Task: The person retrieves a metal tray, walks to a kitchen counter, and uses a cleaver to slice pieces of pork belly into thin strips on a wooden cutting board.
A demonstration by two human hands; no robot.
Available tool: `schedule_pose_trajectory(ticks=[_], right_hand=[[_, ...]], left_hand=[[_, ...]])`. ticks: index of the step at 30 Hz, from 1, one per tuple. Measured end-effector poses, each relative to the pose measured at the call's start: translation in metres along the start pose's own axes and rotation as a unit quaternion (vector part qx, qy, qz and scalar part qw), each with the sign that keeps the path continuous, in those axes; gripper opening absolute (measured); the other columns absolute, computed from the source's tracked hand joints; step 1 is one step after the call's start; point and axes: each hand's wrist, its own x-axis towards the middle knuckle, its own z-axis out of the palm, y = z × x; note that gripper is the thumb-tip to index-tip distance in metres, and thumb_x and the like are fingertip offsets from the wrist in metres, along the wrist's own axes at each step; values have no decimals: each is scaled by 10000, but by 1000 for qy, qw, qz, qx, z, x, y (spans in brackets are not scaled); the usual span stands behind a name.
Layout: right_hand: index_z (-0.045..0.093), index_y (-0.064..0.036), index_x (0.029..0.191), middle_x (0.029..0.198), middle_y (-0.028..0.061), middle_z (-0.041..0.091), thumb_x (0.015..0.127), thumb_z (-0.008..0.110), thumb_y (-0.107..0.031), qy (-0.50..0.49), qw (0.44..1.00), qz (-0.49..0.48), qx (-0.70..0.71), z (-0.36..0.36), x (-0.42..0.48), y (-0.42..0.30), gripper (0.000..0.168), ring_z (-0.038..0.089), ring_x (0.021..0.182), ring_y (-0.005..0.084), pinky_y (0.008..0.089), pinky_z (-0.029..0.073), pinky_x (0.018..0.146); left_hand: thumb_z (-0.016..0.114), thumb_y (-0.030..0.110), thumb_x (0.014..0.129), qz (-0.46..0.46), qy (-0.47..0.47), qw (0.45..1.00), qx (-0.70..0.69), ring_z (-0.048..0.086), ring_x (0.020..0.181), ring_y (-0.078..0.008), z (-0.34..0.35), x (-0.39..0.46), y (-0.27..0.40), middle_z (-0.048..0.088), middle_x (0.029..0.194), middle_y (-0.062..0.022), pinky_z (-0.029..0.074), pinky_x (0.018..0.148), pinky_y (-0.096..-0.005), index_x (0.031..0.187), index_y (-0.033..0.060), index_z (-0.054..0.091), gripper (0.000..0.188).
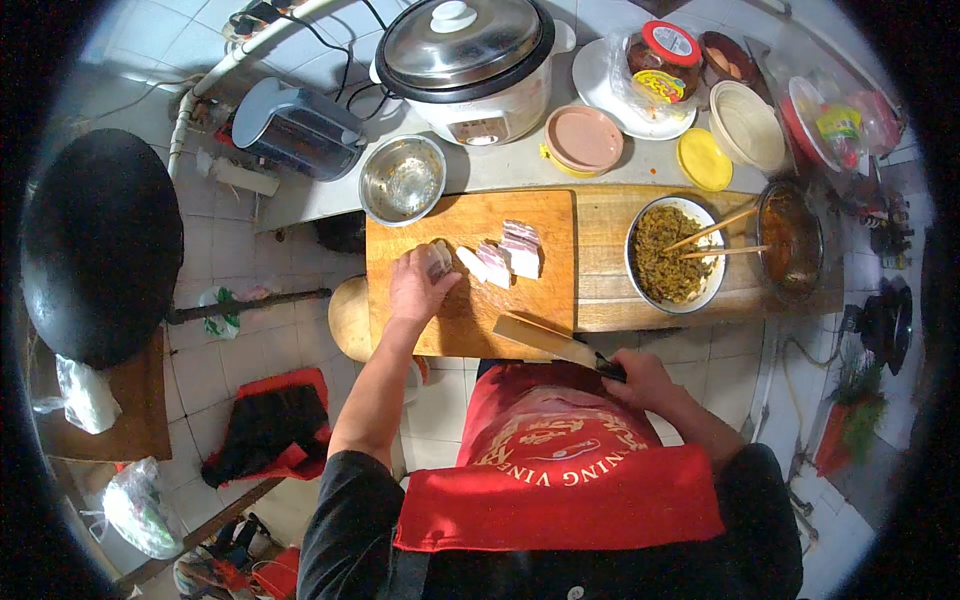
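Note:
On the wooden cutting board (480, 330), my left hand (418, 289) has its fingers around a few sliced pieces of pork belly (441, 259), partly hidden by the fingers. Just right of that hand lie more pork belly slices (491, 264) with pale fat. A thicker chunk of pork belly (521, 247), streaked with lean meat, sits farther right. My right hand (643, 381) grips the black handle of a cleaver (536, 335). The blade points left over the board's near right edge, apart from the meat.
A steel bowl (403, 180) touches the board's far left corner. To the right, an enamel bowl of chopped dark greens (667, 255) has chopsticks (712, 229) leading to a pot (789, 240). A rice cooker (465, 67), a pink dish (583, 139) and a red-lidded jar (660, 64) stand behind.

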Motion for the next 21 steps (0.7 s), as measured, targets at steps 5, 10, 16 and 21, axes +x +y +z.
schedule_pose_trajectory(ticks=[5, 10, 16, 21], right_hand=[[589, -38, 935, 822, 195, 636, 726, 706, -315, 0, 1000, -9, 7, -7, 2, 7, 366, 629, 775, 387, 462, 503, 685], [590, -36, 922, 777, 189, 640, 750, 722, -314, 33, 999, -21, 26, 1, 0, 11, 353, 635, 719, 371, 432, 503, 646], [581, -27, 941, 785, 200, 632, 765, 705, -319, 10, 999, 13, 48, 8, 1, 11, 362, 627, 734, 370, 438, 494, 659], [586, -35, 980, 811, 221, 643, 782, 672, -324, -3, 998, 39, 57, 7, -2, 10, 361, 629, 771, 410, 484, 505, 695]], left_hand=[[770, 239, 642, -5, -8, 1000, 24, 513, 1053, -368, 5, 4, 3, 555, 1141, -181, 443, 914, -430, 1253, 61, 476, 702], [758, 212, 605, -28, -42, 996, 69, 523, 1053, -368, -3, 9, -4, 559, 1139, -181, 453, 907, -436, 1292, 62, 448, 769], [763, 250, 628, 72, -12, 990, 120, 488, 1152, -350, -23, 3, -15, 539, 1213, -162, 390, 967, -477, 1325, 68, 422, 797], [768, 238, 643, 220, -66, 973, 3, 416, 1250, -351, -18, 15, 61, 474, 1321, -154, 342, 1032, -460, 1297, 67, 462, 742]])
